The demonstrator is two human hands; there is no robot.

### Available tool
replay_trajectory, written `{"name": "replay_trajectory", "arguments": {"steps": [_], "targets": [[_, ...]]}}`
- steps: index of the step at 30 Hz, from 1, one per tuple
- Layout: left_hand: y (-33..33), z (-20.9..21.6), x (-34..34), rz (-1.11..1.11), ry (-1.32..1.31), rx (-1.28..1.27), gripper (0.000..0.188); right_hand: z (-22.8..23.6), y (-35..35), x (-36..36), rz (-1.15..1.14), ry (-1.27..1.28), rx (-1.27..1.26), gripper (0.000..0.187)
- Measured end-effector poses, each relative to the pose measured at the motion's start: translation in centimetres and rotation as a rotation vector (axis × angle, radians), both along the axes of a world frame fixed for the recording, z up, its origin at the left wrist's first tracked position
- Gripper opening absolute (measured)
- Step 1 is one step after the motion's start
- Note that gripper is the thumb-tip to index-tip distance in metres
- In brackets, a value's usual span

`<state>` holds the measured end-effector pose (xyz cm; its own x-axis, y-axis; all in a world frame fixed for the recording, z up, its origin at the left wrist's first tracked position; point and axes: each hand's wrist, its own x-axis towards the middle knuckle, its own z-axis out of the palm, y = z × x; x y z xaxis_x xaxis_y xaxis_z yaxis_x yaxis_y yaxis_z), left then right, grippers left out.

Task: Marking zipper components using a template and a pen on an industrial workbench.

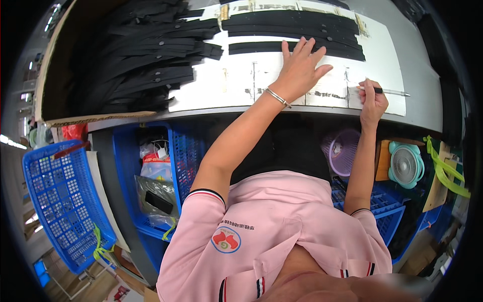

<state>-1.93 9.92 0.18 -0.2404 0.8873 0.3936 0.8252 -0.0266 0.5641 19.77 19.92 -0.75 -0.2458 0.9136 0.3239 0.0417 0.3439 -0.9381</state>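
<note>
My left hand (pixel 300 68) lies flat with its fingers spread, the fingertips pressing on a narrow black fabric strip (pixel 256 48). Beneath that strip is a white sheet (pixel 282 103) with dark marks and ruled lines. Further back on the sheet, more black strips (pixel 287 24) lie side by side, a small round button showing on one. My right hand (pixel 373 103) grips a pen (pixel 395 92) with a black section and a pale barrel, held near the sheet's right end, apart from the strip.
At the left, a cardboard box (pixel 95 120) holds a heap of black strips (pixel 136 55) that spill onto the sheet. Below the grey table edge stand blue baskets (pixel 65 196), a lilac basket (pixel 347 151) and a turquoise fan (pixel 406 165). A phone (pixel 158 202) rests in one basket.
</note>
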Motion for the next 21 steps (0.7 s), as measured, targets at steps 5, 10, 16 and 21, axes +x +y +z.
{"name": "replay_trajectory", "arguments": {"steps": [5,10,16,21], "targets": [[-5.7,1.3,-1.8,0.073,0.049,0.039,0.044,-0.1,0.1,0.4,0.004,-0.051,-0.018,0.02],[-15.5,0.9,-8.7,0.393,0.327,-0.103,0.063,-0.1,0.1,0.3,0.03,-0.042,-0.044,0.017],[-21.1,1.2,-15.7,0.67,0.529,-0.102,0.033,0.7,-0.1,0.1,0.044,-0.073,-0.008,0.018],[-16.9,1.3,-12.0,0.539,0.358,0.146,0.017,0.8,-0.2,-0.2,0.029,-0.084,-0.024,0.018]]}}
